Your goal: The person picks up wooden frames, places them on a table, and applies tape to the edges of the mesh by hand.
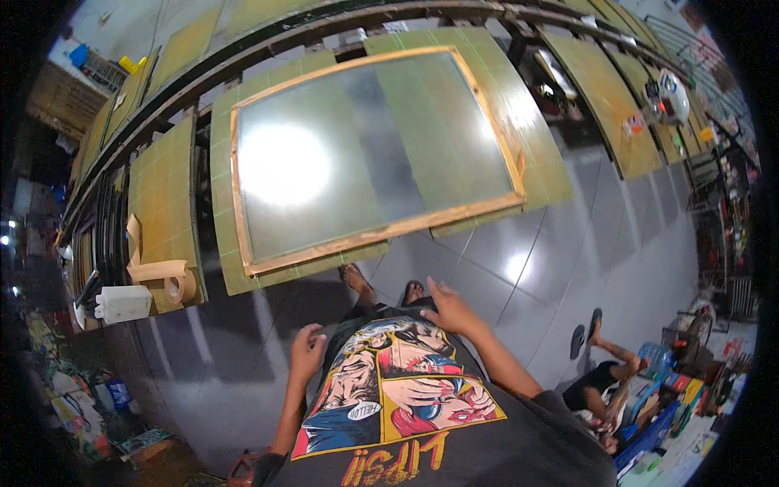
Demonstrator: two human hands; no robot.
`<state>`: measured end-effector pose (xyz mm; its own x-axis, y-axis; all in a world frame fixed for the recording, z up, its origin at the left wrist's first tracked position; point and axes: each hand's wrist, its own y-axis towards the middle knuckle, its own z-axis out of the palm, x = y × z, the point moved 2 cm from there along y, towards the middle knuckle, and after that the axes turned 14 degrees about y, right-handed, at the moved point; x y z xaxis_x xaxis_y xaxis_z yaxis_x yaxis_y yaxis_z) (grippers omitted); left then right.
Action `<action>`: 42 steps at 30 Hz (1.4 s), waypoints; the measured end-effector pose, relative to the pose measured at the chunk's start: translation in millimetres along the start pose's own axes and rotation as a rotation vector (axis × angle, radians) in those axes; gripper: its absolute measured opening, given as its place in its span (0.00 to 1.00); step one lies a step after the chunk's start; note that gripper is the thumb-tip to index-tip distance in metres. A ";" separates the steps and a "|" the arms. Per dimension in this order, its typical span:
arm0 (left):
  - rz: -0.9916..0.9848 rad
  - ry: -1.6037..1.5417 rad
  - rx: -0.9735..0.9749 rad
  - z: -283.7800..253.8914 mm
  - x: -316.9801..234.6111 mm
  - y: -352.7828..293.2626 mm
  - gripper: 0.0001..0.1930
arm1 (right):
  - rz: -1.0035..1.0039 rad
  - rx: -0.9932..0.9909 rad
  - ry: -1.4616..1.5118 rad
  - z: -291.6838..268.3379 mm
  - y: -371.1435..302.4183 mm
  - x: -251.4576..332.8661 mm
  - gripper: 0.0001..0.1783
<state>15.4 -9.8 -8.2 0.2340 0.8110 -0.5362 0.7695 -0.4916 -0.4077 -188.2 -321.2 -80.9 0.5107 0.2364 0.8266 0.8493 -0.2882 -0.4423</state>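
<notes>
A wooden-framed mesh screen lies in front of me across two greenish boards, with a gap between them showing dark through the mesh. Bright light glares off its left half. My left hand hangs beside my body, empty, its fingers loosely bent and apart. In front of my waist, my right hand is also empty, thumb and fingers spread. Neither hand touches the screen; both are on the near side of its lower edge.
At the left, a roll of tan tape and a white plastic container sit at a board's near end. More boards line the rack on the right. Another person is low at the lower right, beside stacked goods and a blue water bottle.
</notes>
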 end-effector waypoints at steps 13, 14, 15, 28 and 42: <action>-0.590 -0.223 0.111 116.8 230.7 -123.1 0.12 | -0.070 -0.326 -0.094 -63.9 -26.6 -70.7 0.24; -0.650 -0.298 0.071 113.7 245.8 -129.9 0.13 | -0.054 -0.329 -0.099 -60.2 -26.8 -54.2 0.24; -0.704 -0.378 0.031 114.3 260.8 -132.9 0.13 | -0.040 -0.337 -0.109 -57.2 -26.2 -40.1 0.24; -0.534 -0.268 -0.264 104.5 351.2 -180.4 0.13 | -0.168 0.244 -0.188 201.5 35.6 83.8 0.25; -0.658 -0.476 -0.422 21.4 433.8 -169.7 0.15 | -0.385 0.702 -0.127 345.1 116.0 281.8 0.23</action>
<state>-26.4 418.6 -187.4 -0.5268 0.6238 -0.5774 0.8358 0.2564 -0.4856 100.4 32.3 -19.4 0.1411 0.3164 0.9381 0.8326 0.4747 -0.2854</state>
